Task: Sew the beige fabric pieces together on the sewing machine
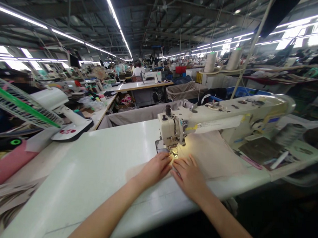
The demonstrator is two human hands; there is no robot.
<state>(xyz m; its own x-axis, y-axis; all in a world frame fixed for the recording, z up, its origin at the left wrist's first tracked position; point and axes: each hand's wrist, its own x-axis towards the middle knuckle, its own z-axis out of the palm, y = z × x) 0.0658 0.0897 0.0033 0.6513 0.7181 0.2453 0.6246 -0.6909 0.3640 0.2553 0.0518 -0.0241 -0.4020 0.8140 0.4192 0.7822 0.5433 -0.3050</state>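
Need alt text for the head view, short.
A person's left hand and right hand rest on pale fabric, close to the needle area of a cream sewing machine. A white fan stands at left; a large workshop stretches behind.

from where i stand, no word, brand or number can be read; the near sewing machine [219, 113], towards the right end of its table [115, 148], bears a pale strip [214, 125] with faint marks, too small to make out, and a blue patch [274, 119], equally illegible; the far sewing machine [151, 76], by the right end of the far table [134, 86], shows dark lettering, too blurred to spell; red marks [68, 131] on the fan base [78, 128], beside the near table's far left corner, are unclear too
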